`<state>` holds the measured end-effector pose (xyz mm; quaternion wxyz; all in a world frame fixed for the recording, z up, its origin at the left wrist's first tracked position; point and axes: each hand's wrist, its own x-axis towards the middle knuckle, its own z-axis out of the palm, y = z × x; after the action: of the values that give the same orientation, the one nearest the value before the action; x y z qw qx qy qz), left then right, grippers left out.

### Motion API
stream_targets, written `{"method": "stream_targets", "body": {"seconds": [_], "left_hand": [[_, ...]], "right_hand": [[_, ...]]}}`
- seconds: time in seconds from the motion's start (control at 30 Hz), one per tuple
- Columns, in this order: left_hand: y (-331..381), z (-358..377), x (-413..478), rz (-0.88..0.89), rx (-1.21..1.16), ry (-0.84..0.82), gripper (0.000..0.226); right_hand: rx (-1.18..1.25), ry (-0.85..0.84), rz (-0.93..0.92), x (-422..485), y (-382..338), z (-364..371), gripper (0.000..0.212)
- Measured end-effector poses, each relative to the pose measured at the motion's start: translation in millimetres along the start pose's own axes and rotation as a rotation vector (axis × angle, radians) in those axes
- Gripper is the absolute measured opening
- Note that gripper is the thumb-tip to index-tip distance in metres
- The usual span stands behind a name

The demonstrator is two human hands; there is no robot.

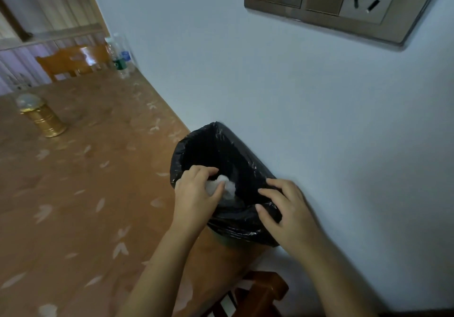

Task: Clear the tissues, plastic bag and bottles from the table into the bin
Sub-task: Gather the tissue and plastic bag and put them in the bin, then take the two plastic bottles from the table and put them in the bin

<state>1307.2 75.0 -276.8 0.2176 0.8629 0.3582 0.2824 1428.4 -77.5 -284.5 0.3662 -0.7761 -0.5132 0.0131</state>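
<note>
A bin lined with a black plastic bag [196, 142] stands on the table against the wall. My left hand [196, 194] is over its left rim, fingers closed around a crumpled white tissue [227, 185] held inside the opening. My right hand [287, 208] rests on the bin's near right rim, fingers pinching the black liner. Two clear plastic bottles [121, 57] stand at the table's far end by the wall, one with a green label, one with a blue label.
The table [86, 181] has a brown leaf-patterned cover. A gold canister with a clear domed lid [41, 117] stands at the left. Wooden chairs sit at the far end [71, 61] and near the front [260, 294]. A switch-and-socket panel [344, 2] is on the wall.
</note>
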Motion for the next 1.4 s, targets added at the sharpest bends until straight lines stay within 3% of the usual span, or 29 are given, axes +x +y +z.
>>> {"method": "stream_targets", "body": {"seconds": [0.27, 0.67, 1.07, 1.4], "left_hand": [[-1, -12, -13, 0.061, 0.09, 0.056, 0.041], [-15, -83, -89, -0.02, 0.411, 0.174, 0.037], [-44, -206, -262, -0.377, 0.601, 0.315, 0.041], [-58, -283, -450, -0.589, 0.667, 0.574, 0.037]], "right_hand": [[-0.051, 0.03, -0.036, -1, -5, 2, 0.041], [-0.03, 0.006, -0.285, 6, -79, 33, 0.037], [0.1, -0.17, -0.595, -86, -236, 82, 0.037], [0.216, -0.258, -0.809, -222, -361, 122, 0.038]]}}
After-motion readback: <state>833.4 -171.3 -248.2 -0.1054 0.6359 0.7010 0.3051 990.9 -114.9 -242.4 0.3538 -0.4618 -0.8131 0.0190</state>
